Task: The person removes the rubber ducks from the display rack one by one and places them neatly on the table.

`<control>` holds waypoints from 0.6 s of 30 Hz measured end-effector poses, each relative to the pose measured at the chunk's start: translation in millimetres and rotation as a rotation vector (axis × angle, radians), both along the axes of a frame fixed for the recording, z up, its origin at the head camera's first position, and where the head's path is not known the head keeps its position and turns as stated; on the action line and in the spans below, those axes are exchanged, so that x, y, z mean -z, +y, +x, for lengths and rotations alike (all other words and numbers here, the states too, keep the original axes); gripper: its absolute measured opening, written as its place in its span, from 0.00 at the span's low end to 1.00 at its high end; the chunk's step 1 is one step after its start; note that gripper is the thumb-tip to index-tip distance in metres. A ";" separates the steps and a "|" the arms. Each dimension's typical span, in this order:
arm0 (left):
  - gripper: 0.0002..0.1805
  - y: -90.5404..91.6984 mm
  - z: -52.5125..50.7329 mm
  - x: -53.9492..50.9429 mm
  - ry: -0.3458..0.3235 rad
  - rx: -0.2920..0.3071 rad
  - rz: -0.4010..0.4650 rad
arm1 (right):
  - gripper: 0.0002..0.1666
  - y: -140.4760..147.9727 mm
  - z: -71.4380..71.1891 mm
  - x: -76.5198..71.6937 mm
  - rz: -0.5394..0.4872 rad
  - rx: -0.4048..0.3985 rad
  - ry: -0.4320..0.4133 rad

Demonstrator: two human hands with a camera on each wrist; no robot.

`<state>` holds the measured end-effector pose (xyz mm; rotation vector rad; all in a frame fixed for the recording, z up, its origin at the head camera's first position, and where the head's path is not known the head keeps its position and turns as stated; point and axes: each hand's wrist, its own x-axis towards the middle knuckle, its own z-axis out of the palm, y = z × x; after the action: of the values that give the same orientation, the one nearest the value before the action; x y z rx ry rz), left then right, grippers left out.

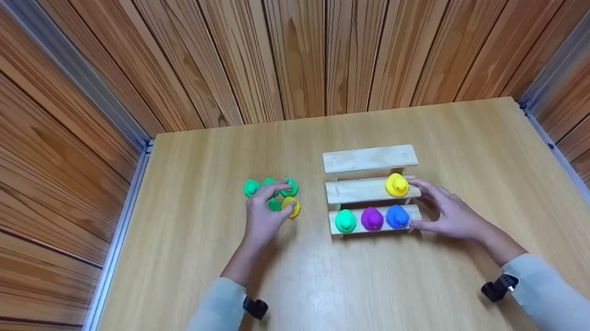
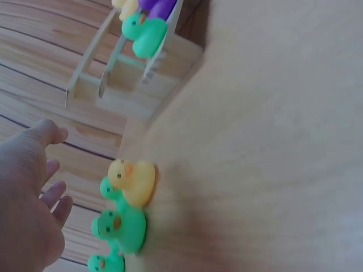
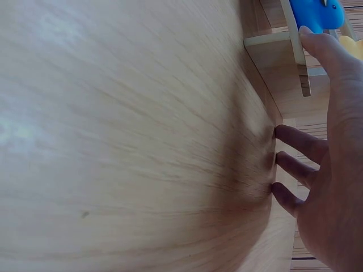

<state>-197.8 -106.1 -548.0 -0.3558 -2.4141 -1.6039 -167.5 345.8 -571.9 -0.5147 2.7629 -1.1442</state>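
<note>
The counter (image 1: 316, 300) is spreading beneath everything, and the three-tier rack (image 1: 370, 158) is standing on it with its tiers running left to right. My left hand (image 1: 262, 218) is hovering well to the left of the rack, while my right hand (image 1: 449, 214) is resting around the rack's right end, forefinger by the middle tier and thumb by the bottom one; how firmly it is touching, I can't tell. My left fingers are leaving a wide gap between forefinger and thumb and holding nothing; my right fingers are also standing apart, with no duck between them. The green ducks (image 1: 290, 187) are clustering under and beyond my left fingers. On the bottom tier a teal duck (image 1: 345, 221), a purple duck (image 1: 372, 219) and a blue duck (image 1: 397, 216) are lining up, and a shelved yellow duck (image 1: 397, 185) is sitting at the middle tier's right end. The loose yellow duck (image 2: 140, 186) is sitting on the counter at the cluster's near right edge, just below my left thumb, so my left hand is lying far nearer. Its beak (image 2: 129, 169) is facing my left wrist, so its beak-to-tail axis seems to be running away from me.
</note>
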 end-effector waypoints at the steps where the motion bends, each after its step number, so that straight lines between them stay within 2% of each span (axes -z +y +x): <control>1: 0.18 2.7 -0.4 -0.2 0.003 0.006 -0.003 | 0.62 -0.2 0.1 -0.3 -0.002 -0.001 -0.001; 10: 0.18 33.9 0.5 -9.7 -0.004 0.069 -0.026 | 0.61 -0.6 -0.4 0.8 -0.017 -0.008 -0.013; 18: 0.19 66.5 -0.6 -16.8 -0.041 0.109 -0.045 | 0.61 0.8 -1.2 1.1 -0.015 -0.010 -0.013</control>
<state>-198.5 -39.5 -531.2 -0.4745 -2.5046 -1.6179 -168.7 346.6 -573.0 -0.5207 2.7394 -1.1630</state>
